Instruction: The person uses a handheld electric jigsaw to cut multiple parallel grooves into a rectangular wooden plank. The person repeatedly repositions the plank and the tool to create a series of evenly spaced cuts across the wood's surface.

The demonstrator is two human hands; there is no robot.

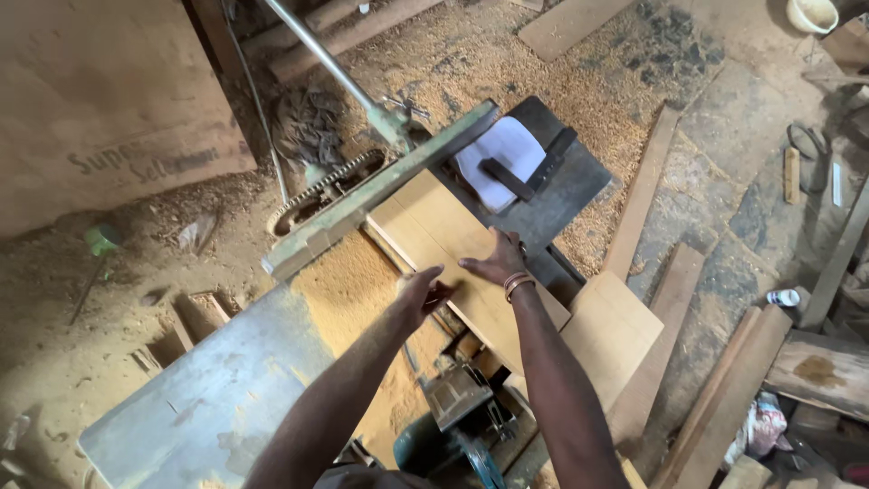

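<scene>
Head view, me to the person beside the bench:

— Both my hands press on the pale flat wooden board (453, 249) lying on the grey-green metal planer table (208, 398). Its far long edge lies against the long green metal fence (380, 186). My right hand (496, 261) is spread flat, palm down, gripping nothing; my left hand (422, 292) rests on the near edge, fingers curled loosely over it.

— Which way does it run?

— Long axis goes diagonally, from near me up toward the dark outfeed table and the white guard with the black strap (509, 163), parallel to the fence.

— What worries you?

— I judge my fingers are the risk: the left ones sit low at the edge, near where I think the cutter is, and the heap of tan sawdust (348, 285) could let the board skid or lift off the table. If it drifts from the fence, I'd expect an uneven cut.
</scene>
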